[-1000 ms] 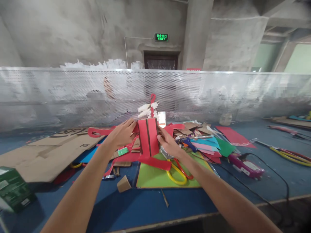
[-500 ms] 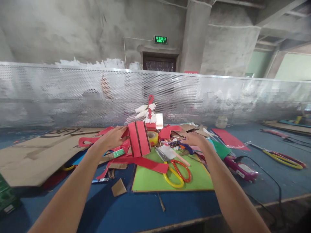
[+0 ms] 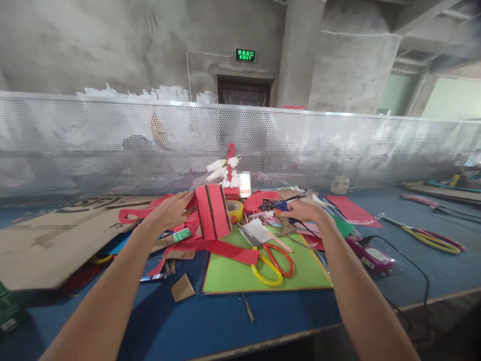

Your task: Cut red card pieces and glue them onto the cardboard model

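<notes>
My left hand [image 3: 175,210] is closed on the left side of a red cardboard piece [image 3: 213,211] with brown edge stripes, held tilted above the pile. My right hand [image 3: 304,210] is closed around a blue glue gun [image 3: 276,205] with a dark tip and a bit of orange; its grip is mostly hidden by the fingers. Between the hands sits a roll of yellow tape [image 3: 235,210]. Scissors [image 3: 268,263] with one yellow and one red handle rest on a green sheet [image 3: 233,278]. A red strip [image 3: 236,250] lies across the sheet's left part.
Behind the pile stands a red piece with white flower shapes [image 3: 230,168]. A flat cardboard sheet [image 3: 67,230] lies left. On the right are red paper [image 3: 351,208], a purple corded device [image 3: 372,255] and another pair of scissors [image 3: 428,235]. A perforated metal screen [image 3: 180,145] borders the back.
My right hand has closed on the glue gun and lifted it slightly from the pile. My left hand still holds the red cardboard piece. The view has shifted slightly.
</notes>
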Available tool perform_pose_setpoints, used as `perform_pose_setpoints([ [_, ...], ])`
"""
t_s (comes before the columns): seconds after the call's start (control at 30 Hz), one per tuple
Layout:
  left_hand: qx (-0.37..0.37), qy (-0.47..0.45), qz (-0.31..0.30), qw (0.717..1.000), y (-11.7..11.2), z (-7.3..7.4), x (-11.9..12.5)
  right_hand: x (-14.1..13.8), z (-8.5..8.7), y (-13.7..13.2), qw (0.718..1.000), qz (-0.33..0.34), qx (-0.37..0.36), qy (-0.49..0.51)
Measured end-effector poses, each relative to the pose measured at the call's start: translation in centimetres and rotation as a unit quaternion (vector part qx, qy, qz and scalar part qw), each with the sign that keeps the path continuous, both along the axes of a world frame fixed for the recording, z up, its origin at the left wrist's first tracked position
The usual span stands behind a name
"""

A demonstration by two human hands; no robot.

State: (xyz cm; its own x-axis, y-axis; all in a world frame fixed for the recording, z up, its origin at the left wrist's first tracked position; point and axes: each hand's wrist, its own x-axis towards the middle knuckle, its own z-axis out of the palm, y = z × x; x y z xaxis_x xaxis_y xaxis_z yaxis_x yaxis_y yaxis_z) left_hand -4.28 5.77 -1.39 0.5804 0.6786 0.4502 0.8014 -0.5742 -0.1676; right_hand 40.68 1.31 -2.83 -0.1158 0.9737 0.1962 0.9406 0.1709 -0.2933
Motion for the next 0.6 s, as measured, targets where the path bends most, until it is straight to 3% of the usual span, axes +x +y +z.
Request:
perform_pose_setpoints([
  [0.17,-0.007,0.015,0.023,1.000,-0.4,0.3,0.3,-0.9,0.2,0.0,0.998,0.024,0.054,-0.004],
  [0.33,0.000,0.008,0.026,1.000,-0.4,0.3,0.4,-2.1,-0.8,0.7,0.984,0.082,0.127,0.098],
  [0.47,0.012,0.007,0.020,1.000,-0.3,0.3,0.4,-3.3,-1.1,0.9,0.970,0.129,0.137,0.153],
  [0.6,0.002,-0.007,0.013,1.000,-0.7,0.6,0.4,-3.7,-0.6,1.1,0.964,0.128,0.161,0.170],
])
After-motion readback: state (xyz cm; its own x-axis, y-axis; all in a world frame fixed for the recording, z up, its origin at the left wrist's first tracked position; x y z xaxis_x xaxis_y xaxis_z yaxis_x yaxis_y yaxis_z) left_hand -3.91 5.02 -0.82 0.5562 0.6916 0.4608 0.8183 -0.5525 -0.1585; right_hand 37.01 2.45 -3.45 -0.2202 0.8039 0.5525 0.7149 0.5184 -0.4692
